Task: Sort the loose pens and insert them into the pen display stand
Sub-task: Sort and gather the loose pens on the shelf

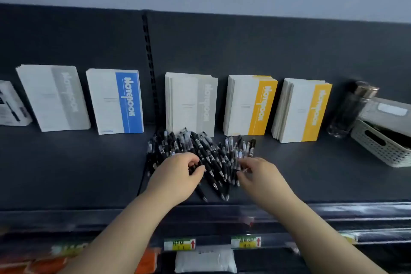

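Reaching into the loose pens [206,153], your left hand [178,176] lies at 8 o'clock of the heap, its fingers curled round a few black barrels at the near left edge. Your right hand [260,176] is at 4 o'clock, fingers bent with the tips against the pens there; the blur hides whether they pinch one. The pens lie heaped on the dark shelf [77,162], tips mostly toward 6 o'clock. At 12 o'clock, just behind the heap, a row of notebooks [191,104] leans on the back panel. Out at 3 o'clock stand a clear bottle [349,109] and a white basket [382,147], well apart from the heap.
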